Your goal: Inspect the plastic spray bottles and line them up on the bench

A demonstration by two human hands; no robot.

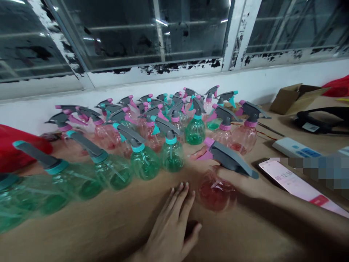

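At the far left, a red bundle (23, 149) runs out of view, so I can't make out what it is. In front of it a row of green spray bottles (147, 163) slants away over the counter (81, 229); the nearest is cut off at the left edge, its spray head mostly lost. Behind them stand pink-collared bottles (105, 134) and more teal ones, crowded so closely that many bodies are hidden and only their grey heads show. A window (152, 32) with flaking paint backs the lot.

Next comes the left grip (171, 222), palm down on the counter, fingers extended and holding nothing, its wrist cut off below. Just beyond its fingertips, to the right, is the pink spray bottle (218, 193), its long axis roughly upright, its nozzle pointing left and away, the tail of its head sloping down to the right. It is blurred, and I can't tell whether its base touches the counter. The right grip (227, 176) seems closed round its neck, though the grey head covers most of the fingers.

Further right lie a lit phone (294, 182), cut off at the edge, a pale device (296, 147) partly masked by a pixelated patch, a black band (321, 118) and an open carton (297, 98).
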